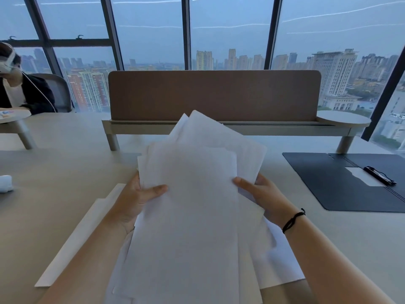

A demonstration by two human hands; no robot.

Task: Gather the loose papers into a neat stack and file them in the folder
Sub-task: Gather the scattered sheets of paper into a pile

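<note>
I hold an uneven bundle of white papers (192, 194) above the table in front of me; the sheets are fanned and their corners stick out at the top. My left hand (140, 194) grips the bundle's left edge, thumb on top. Gripping the right edge is my right hand (260, 194), a black band on its wrist. More white sheets (72, 242) lie flat on the table under my left forearm, and others under my right forearm. The dark folder (333, 185) lies open at the right, with a black clip (380, 175) on a white sheet inside.
A brown desk divider (214, 95) on a raised shelf stands behind the papers. A small white object (5, 183) sits at the left edge of the table. Another person (19, 91) sits at the far left. Large windows fill the background.
</note>
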